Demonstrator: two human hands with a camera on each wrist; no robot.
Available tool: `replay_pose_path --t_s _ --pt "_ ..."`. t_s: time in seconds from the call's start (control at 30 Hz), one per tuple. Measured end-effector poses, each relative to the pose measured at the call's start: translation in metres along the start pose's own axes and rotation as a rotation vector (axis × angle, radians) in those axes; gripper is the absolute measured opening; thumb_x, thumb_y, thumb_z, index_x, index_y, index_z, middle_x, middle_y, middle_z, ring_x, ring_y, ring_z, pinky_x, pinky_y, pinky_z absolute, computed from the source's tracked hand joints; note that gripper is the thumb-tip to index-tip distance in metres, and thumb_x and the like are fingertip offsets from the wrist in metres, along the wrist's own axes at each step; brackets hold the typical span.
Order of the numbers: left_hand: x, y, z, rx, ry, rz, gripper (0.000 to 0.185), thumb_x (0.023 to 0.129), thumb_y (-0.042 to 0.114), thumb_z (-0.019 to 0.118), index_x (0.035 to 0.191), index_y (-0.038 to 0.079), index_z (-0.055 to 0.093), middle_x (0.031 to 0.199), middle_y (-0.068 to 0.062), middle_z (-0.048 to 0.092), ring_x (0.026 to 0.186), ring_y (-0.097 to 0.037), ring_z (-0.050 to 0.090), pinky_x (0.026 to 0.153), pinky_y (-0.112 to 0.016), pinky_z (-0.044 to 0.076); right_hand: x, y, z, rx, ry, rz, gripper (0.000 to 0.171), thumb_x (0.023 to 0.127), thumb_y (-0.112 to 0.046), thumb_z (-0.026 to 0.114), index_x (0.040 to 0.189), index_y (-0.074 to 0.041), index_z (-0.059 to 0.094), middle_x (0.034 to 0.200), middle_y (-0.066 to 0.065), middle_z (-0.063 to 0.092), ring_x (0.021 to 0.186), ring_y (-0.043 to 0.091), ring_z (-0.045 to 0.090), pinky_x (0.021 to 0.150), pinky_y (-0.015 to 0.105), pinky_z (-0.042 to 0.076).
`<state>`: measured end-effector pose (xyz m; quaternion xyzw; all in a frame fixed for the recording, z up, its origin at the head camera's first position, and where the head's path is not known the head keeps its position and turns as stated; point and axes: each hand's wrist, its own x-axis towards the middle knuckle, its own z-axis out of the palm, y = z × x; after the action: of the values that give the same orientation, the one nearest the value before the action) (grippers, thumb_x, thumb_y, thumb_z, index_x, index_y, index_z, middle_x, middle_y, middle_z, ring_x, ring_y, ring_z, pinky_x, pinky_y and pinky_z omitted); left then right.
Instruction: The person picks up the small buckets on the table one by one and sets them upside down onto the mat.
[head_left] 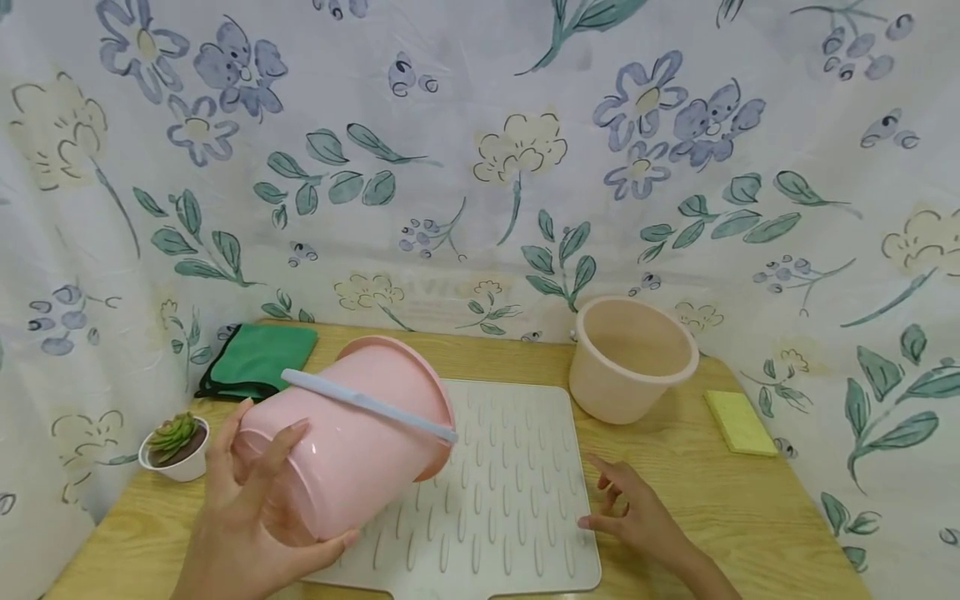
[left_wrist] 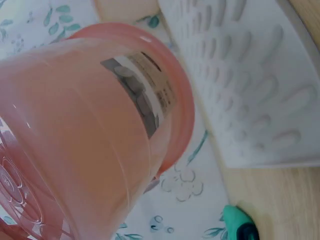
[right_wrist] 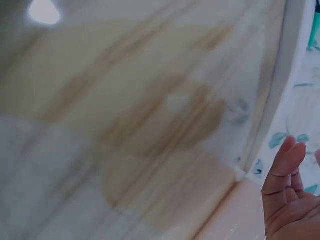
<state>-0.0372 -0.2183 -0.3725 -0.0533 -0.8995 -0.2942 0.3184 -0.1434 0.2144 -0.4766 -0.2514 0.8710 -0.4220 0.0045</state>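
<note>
A pink bucket [head_left: 367, 450] with a light blue handle [head_left: 367, 406] lies tilted in the air, its rim toward the upper right. My left hand [head_left: 251, 508] grips it at the base, fingers and thumb spread around the bottom edge. The left wrist view shows a printed label [left_wrist: 142, 92] on the bucket's [left_wrist: 85, 130] side. Below it lies a white ridged board [head_left: 517, 467], partly hidden by the bucket. My right hand [head_left: 637, 517] is beside the board's right edge, fingers loosely bent and holding nothing; whether it touches the board I cannot tell.
A cream bucket [head_left: 600, 385] stands upright at the back right, with a yellow sponge-like block [head_left: 741, 423] beside it. At the left are a folded green cloth [head_left: 266, 354] and a potted succulent [head_left: 174, 442]. A floral curtain [head_left: 450, 167] surrounds the wooden table [head_left: 675, 450].
</note>
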Motion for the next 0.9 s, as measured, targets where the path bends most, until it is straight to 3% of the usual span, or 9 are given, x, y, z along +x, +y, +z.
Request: replay_pose_path --t_s 0.1,0.17,0.33,0.53,0.73,0.9 --pt "0.001 -0.004 -0.003 0.037 0.002 0.005 0.118 0.029 0.052 0.09 0.134 0.021 0.047 0.15 -0.012 0.013 0.115 -0.04 0.034 0.077 -0.046 0.048 0.001 0.005 -0.001 -0.035 -0.041 -0.027 0.079 0.072 -0.035 0.075 0.138 -0.009 0.042 0.088 0.004 0.047 0.071 0.015 0.05 0.061 0.024 0.045" --pt "0.001 -0.006 -0.005 0.058 -0.002 -0.001 0.118 0.029 0.052 0.09 0.135 0.022 0.047 0.149 -0.013 0.013 0.111 -0.041 0.035 0.064 -0.063 0.043 0.001 0.007 -0.002 -0.051 -0.069 0.007 0.079 0.071 -0.037 0.076 0.138 -0.013 0.043 0.085 0.003 0.045 0.072 0.015 0.047 0.062 0.023 0.043" --pt "0.001 -0.008 -0.01 0.103 -0.017 -0.041 0.119 0.028 0.053 0.089 0.135 0.025 0.046 0.148 -0.014 0.014 0.11 -0.041 0.034 0.063 -0.064 0.042 0.001 0.008 -0.003 -0.159 -0.148 0.149 0.077 0.069 -0.045 0.074 0.137 -0.023 0.045 0.081 0.001 0.039 0.071 0.011 0.039 0.058 0.02 0.036" --pt "-0.001 -0.005 -0.018 0.182 -0.077 -0.141 0.118 0.03 0.057 0.088 0.136 0.033 0.042 0.149 -0.012 0.01 0.103 -0.045 0.036 0.059 -0.066 0.042 0.0 0.008 -0.004 -0.226 -0.197 0.145 0.07 0.074 -0.049 0.069 0.134 -0.018 0.05 0.081 -0.001 0.037 0.069 0.007 0.037 0.056 0.019 0.034" --pt "-0.001 -0.006 -0.027 0.204 -0.111 -0.138 0.117 0.031 0.057 0.088 0.136 0.033 0.042 0.149 -0.015 0.009 0.107 -0.045 0.032 0.054 -0.062 0.043 -0.001 0.01 -0.007 -0.228 -0.226 0.17 0.069 0.075 -0.051 0.067 0.134 -0.018 0.05 0.081 -0.001 0.036 0.07 0.007 0.037 0.056 0.019 0.034" --pt "0.0 -0.006 -0.033 0.223 -0.135 -0.122 0.116 0.032 0.059 0.087 0.136 0.034 0.042 0.149 -0.014 0.009 0.1 -0.045 0.037 0.052 -0.057 0.044 -0.002 0.011 -0.008 -0.236 -0.227 0.17 0.07 0.075 -0.052 0.067 0.134 -0.019 0.05 0.081 -0.001 0.036 0.07 0.006 0.036 0.056 0.019 0.033"
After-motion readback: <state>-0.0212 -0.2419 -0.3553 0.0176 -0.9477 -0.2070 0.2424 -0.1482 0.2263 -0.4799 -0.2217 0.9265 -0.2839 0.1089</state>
